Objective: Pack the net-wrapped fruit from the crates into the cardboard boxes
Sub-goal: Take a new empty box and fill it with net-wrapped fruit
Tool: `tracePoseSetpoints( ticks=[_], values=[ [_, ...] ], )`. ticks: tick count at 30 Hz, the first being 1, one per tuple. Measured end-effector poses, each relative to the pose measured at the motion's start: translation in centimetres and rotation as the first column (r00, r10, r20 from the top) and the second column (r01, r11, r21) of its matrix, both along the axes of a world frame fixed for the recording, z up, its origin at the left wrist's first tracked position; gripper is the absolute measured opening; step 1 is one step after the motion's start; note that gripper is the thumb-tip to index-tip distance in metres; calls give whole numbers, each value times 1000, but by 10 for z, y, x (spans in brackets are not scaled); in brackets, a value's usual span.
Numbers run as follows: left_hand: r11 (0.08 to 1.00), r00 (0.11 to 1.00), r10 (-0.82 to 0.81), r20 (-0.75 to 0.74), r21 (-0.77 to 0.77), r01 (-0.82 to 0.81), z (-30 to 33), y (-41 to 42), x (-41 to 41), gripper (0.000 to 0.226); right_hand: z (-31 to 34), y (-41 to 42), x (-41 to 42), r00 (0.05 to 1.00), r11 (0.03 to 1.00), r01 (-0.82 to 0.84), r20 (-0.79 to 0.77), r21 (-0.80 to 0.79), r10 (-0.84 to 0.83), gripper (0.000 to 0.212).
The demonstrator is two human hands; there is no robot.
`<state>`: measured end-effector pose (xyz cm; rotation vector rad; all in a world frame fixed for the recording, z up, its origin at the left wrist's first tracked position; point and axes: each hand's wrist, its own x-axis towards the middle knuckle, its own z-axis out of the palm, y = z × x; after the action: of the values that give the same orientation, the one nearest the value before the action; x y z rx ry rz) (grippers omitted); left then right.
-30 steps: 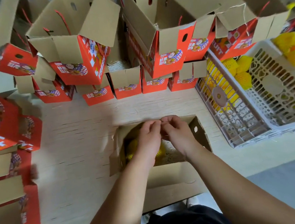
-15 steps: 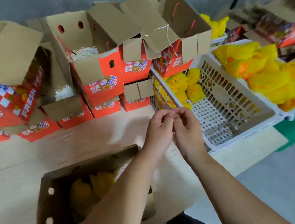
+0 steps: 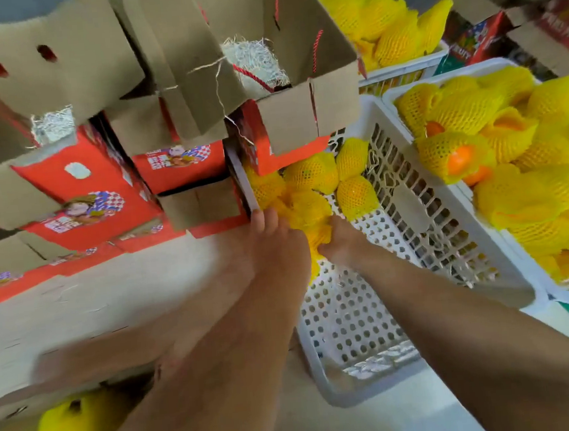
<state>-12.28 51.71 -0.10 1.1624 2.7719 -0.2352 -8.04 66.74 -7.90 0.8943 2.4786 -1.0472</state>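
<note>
A pale wooden bench (image 3: 79, 319) is carrying stacked red-printed cardboard boxes (image 3: 85, 195) and a white perforated plastic crate (image 3: 398, 239). Inside the crate's far corner, both hands are gripping yellow foam-net-wrapped fruit (image 3: 310, 213): left hand (image 3: 275, 247) curling over it, right hand (image 3: 342, 244) clutching beside it. A fuller crate (image 3: 519, 167) is sitting just right.

Bright, even, diffuse lighting; no single source direction can be read. Shadows are soft, darkest under the flaps of the stacked cardboard boxes (image 3: 169, 98) at far left. The yellow net-wrapped fruit (image 3: 497, 148) at right is strongly saturated, nearly blown out. Motion blur smears the left hand (image 3: 275, 247), both forearms and the near box. Wide-angle distortion bends and tilts boxes and the white crate (image 3: 397, 226) toward the frame edges.
</note>
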Motion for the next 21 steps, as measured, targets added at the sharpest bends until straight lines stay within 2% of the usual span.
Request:
tracePoseSetpoints(
  ticks=[2, 4, 5, 8, 9, 10, 11, 12, 13, 15, 16, 18, 19, 20, 21],
  values=[
    [999, 999, 18, -35, -38, -19, -6, 5, -1, 32, -18, -2, -6, 997, 997, -62, -37, 35, 63, 46],
    [997, 997, 48, -61, -54, -51, -10, 10, -4, 33, -29, -4, -8, 995, 1000, -22, -93, -20, 20, 60],
    [996, 995, 60, -73, -58, -65, -11, 12, -5, 32, -31, -3, -8, 997, 1000, -2, -79, 8, 2, 67],
    [995, 991, 89, -100, -41, -93, -11, 16, -4, 27, -30, 7, -4, 989, 985, -41, 149, 170, 15, 91],
    [995, 990, 96, -102, -8, -97, -12, 16, -5, 21, -26, 13, -3, 981, 991, -14, 193, 133, -12, 93],
    [995, 991, 96, -95, 30, -93, -11, 16, -5, 18, -20, 19, -2, 980, 998, 56, 187, 36, -62, 83],
    [995, 992, 89, -85, 52, -85, -11, 15, -5, 24, -13, 26, -2, 982, 988, 128, 147, -88, -114, 68],
    [996, 994, 79, -80, 47, -76, -12, 14, -5, 40, -6, 34, -2, 981, 961, 178, 109, -209, -158, 60],
    [998, 995, 65, -78, 27, -63, -13, 13, -5, 64, 0, 41, -4, 985, 939, 173, 68, -296, -160, 60],
    [999, 995, 18, -95, 32, -15, -13, 12, -6, 103, 12, 44, -5, 989, 839, 115, -16, -532, -146, 57],
    [997, 996, -2, -89, 78, 9, -13, 11, -6, 108, 15, 40, -5, 988, 717, 62, -58, -695, -142, 54],
    [980, 998, -10, -69, 199, 24, -13, 10, -8, 91, 15, 35, -10, 981, 425, -1, -83, -905, -175, 53],
    [972, 997, -1, -74, 234, 18, -12, 9, -9, 82, 15, 31, -13, 974, 348, 29, -51, -937, -219, 50],
    [968, 997, 17, -74, 250, 2, -13, 8, -9, 77, 15, 26, -18, 956, 301, 99, 7, -948, -293, 40],
    [965, 997, 35, -66, 263, -16, -13, 8, -9, 76, 9, 21, -23, 933, 366, 149, 8, -919, -359, 24]
  ],
)
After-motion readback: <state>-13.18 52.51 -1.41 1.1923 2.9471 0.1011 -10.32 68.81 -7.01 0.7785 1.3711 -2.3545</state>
